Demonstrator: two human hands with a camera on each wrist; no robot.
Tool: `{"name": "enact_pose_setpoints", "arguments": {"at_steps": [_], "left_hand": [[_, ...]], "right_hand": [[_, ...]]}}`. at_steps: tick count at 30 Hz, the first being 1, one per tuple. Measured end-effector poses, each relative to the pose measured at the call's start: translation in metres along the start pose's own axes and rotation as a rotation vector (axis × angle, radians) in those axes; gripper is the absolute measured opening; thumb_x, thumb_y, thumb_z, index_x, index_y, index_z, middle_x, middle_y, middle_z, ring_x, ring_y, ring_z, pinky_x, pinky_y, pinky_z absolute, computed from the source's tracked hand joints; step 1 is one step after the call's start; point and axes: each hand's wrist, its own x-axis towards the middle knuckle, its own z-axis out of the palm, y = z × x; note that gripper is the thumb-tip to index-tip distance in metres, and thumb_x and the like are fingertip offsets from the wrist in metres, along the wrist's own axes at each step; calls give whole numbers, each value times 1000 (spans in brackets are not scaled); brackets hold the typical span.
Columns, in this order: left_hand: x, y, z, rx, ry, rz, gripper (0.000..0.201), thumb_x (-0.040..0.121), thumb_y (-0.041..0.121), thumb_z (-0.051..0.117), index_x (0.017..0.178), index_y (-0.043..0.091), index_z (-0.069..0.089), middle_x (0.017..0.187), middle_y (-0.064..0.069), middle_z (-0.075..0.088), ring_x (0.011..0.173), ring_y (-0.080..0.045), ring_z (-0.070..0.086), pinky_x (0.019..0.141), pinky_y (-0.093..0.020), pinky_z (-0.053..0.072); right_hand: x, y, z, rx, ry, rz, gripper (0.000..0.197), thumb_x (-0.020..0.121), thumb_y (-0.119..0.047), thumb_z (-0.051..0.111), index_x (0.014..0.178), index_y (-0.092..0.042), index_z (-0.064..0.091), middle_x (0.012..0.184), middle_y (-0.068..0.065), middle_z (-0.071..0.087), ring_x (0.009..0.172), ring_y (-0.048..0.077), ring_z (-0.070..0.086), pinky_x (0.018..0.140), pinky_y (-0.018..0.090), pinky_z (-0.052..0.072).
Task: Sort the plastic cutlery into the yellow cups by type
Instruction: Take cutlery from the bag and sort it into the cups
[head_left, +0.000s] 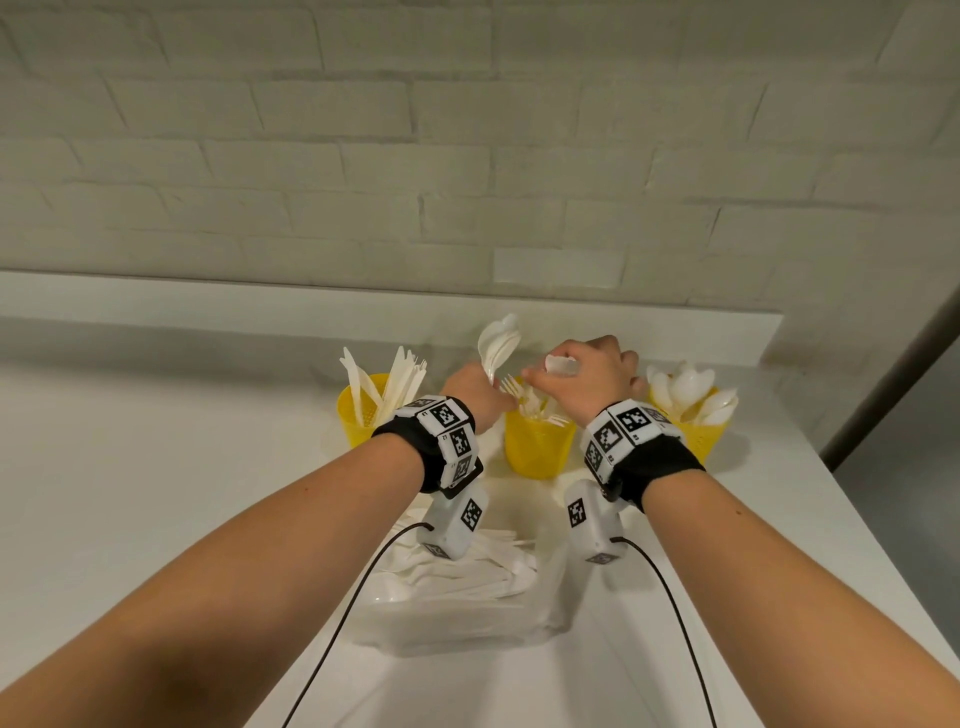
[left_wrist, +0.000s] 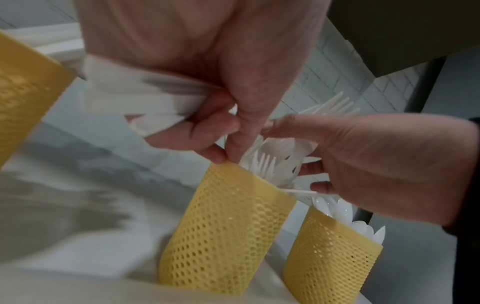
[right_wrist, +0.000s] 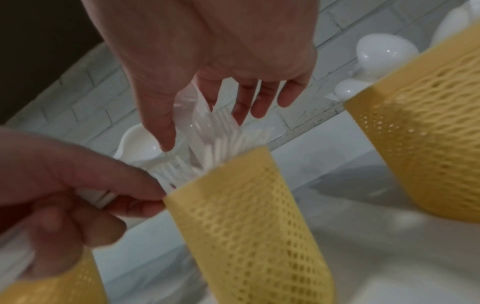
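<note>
Both hands met over the middle yellow cup.
The left hand gripped a bundle of spoons; the right hand, fingers curled, pinched white cutlery above the forks.

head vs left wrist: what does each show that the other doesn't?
Head only: the left cup with its knives, spoon bowls sticking up from the left hand, and loose cutlery in a clear bag near the person.
Left wrist only: the handles gripped in the left hand, the cups' mesh walls close up, and the right hand's fingers at the fork tines.
Both: the middle cup holding forks, the right cup holding spoons, the right hand over the middle cup.
</note>
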Motion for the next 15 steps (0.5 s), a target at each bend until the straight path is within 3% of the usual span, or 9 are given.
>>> {"name": "enact_pose_setpoints", "arguments": {"at_steps": [4, 7, 10, 12, 15], "left_hand": [[-1, 1, 0, -6, 12, -7, 32, 84, 18, 68, 64, 15, 43, 61, 0, 47, 52, -12, 45, 47, -24, 35], [-3, 2, 0, 1, 12, 0, 31, 84, 17, 66, 63, 15, 43, 61, 0, 47, 51, -13, 45, 47, -24, 34], [-3, 1, -1, 4, 6, 8, 29, 85, 17, 65, 64, 15, 45, 61, 0, 47, 51, -12, 45, 47, -24, 35], [-3, 1, -1, 18, 6, 11, 31, 85, 17, 66, 63, 15, 44, 60, 0, 47, 51, -12, 45, 46, -23, 33], [-3, 1, 0, 4, 16, 13, 34, 85, 15, 65, 61, 16, 40, 59, 1, 44, 49, -12, 43, 46, -23, 33]], "right_hand": [[-2, 8, 3, -119, -18, -33, 32, 73, -57, 63, 100, -38, 64, 123, 2, 43, 116, 27, 35, 90, 38, 25], [0, 10, 3, -181, -3, -135, 48, 70, -64, 65, 108, -36, 59, 124, 0, 42, 118, 24, 37, 91, 38, 29], [0, 13, 1, 15, 88, -308, 48, 80, -45, 68, 123, -30, 53, 132, -1, 48, 123, 23, 45, 98, 38, 38], [1, 18, 4, -10, 41, -422, 40, 90, -35, 57, 130, -31, 52, 139, -2, 49, 128, 22, 45, 105, 38, 39], [2, 27, 10, -253, -137, -390, 43, 99, -46, 32, 137, -33, 45, 152, -6, 36, 140, 20, 32, 115, 43, 24]]}}
